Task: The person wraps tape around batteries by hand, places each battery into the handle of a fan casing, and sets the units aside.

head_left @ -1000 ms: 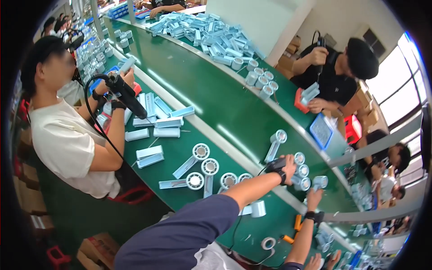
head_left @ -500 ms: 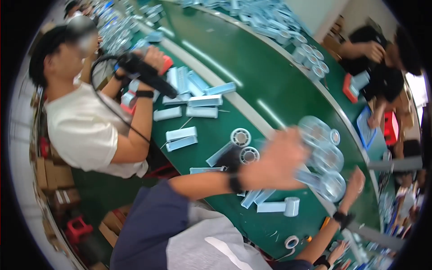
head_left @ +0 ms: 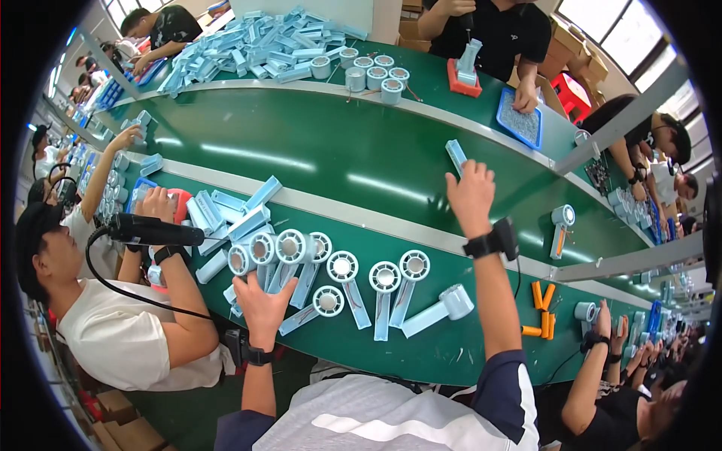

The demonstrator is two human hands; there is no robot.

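My left hand (head_left: 262,304) is wrapped around the handles of a cluster of light-blue handheld fans (head_left: 292,246), thumb on the right side. Part of the grip is hidden by the fan heads. Above the green belt, my right hand (head_left: 472,197) is stretched out with spread fingers. Its fingertips are close to a light-blue handle shell (head_left: 455,153); contact cannot be made out. To the right of the cluster, several more fans lie on the bench, among them a round-headed one (head_left: 385,277) and one on its side (head_left: 456,301).
Orange cylinders (head_left: 546,325) lie at the right of the bench (head_left: 353,353). A lone fan (head_left: 562,218) rests on the belt (head_left: 316,161). Across it are piled shells (head_left: 259,45), fan heads (head_left: 376,76) and a blue tray (head_left: 519,120). A co-worker (head_left: 113,316) sits close on my left.
The view has swung round. My hands were near several round fan heads over the belt; now my left is at the fans on the bench, while my right reaches out over the belt.
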